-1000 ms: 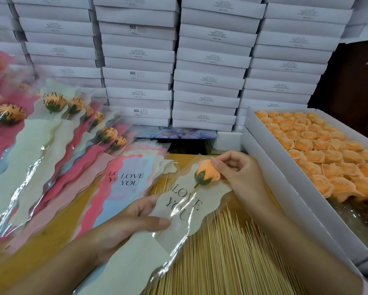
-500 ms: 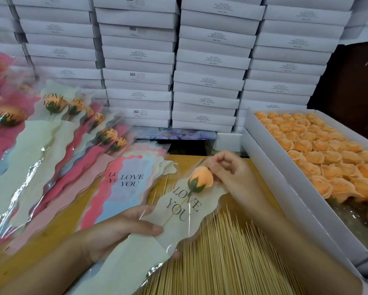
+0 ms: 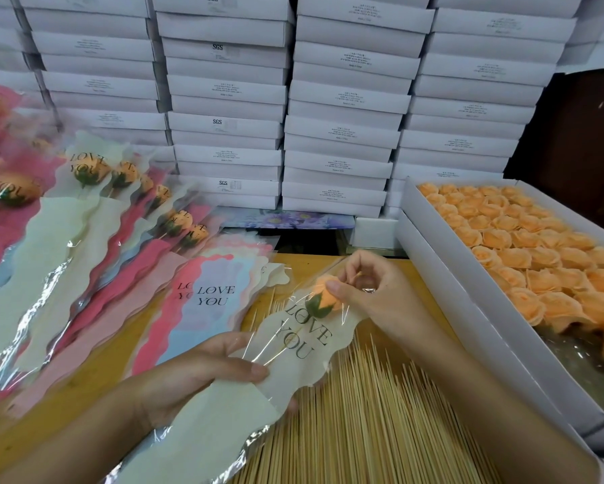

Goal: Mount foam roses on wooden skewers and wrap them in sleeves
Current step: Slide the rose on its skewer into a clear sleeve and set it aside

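Note:
An orange foam rose [image 3: 323, 300] with a green base sits on a thin skewer inside a cream "LOVE YOU" sleeve [image 3: 293, 347]. My left hand [image 3: 202, 372] grips the sleeve at its middle, thumb on top. My right hand [image 3: 367, 291] pinches the clear top of the sleeve at the rose head. Loose wooden skewers [image 3: 363, 424] lie in a bed under the sleeve. A white box [image 3: 447, 284] at the right holds several orange foam roses [image 3: 538, 253].
Empty sleeves [image 3: 209, 302] are fanned on the wooden table left of centre. Finished wrapped roses [image 3: 94, 211] lie in a row further left. White cartons [image 3: 342, 110] are stacked as a wall at the back.
The rose has slid deeper into the sleeve, toward the printed words. My right hand followed it down-left and now pinches the film at the rose. My left hand kept its grip.

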Available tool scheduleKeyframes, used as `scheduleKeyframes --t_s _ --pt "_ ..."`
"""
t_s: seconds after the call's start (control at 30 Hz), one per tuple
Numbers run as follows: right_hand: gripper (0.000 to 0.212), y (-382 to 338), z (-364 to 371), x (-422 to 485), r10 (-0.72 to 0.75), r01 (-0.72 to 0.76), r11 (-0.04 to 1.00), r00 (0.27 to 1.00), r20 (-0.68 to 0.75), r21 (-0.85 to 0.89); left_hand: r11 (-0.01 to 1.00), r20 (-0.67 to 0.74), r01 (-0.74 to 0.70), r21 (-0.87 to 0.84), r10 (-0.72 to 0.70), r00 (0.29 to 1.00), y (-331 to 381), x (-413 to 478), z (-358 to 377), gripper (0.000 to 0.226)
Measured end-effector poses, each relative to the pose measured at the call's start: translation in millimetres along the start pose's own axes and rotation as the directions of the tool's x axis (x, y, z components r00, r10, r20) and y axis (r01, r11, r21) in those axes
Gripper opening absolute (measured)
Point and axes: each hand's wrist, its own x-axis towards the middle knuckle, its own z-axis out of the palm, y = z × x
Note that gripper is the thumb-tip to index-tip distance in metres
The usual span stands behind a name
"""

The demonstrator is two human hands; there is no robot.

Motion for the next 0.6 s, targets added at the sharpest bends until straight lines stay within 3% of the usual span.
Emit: scheduleKeyframes --t_s 0.17,0.3,0.4,0.5,0.6 --pt "0.027 -1.9 -1.7 0.3 0.018 -0.018 0.999 1.000 0.003 0.046 1.000 -0.042 -0.003 0.014 0.003 0.999 -5.1 2.1 -9.9 0.051" --pt "0.026 -4.4 -2.0 -1.1 0.041 -0.043 0.998 0.998 0.045 0.055 1.000 -0.109 0.012 0.008 -0.011 0.994 -6.3 1.7 -10.0 0.051" --pt "0.024 -7.3 -2.1 -3.0 0.054 -0.058 0.996 0.996 0.071 0.061 1.000 -0.084 0.009 0.017 -0.008 0.996 -3.4 0.9 -5.7 0.044" --pt "0.020 -9.3 -2.1 -4.1 0.070 -0.073 0.997 0.996 0.061 0.041 1.000 -0.109 0.013 0.026 -0.010 0.994 -4.6 1.1 -8.7 0.062" --pt "0.015 -11.1 -2.0 -3.6 0.061 -0.061 0.998 0.998 0.033 0.004 0.999 -0.098 0.018 0.026 -0.015 0.995 -4.8 0.7 -9.6 0.063"
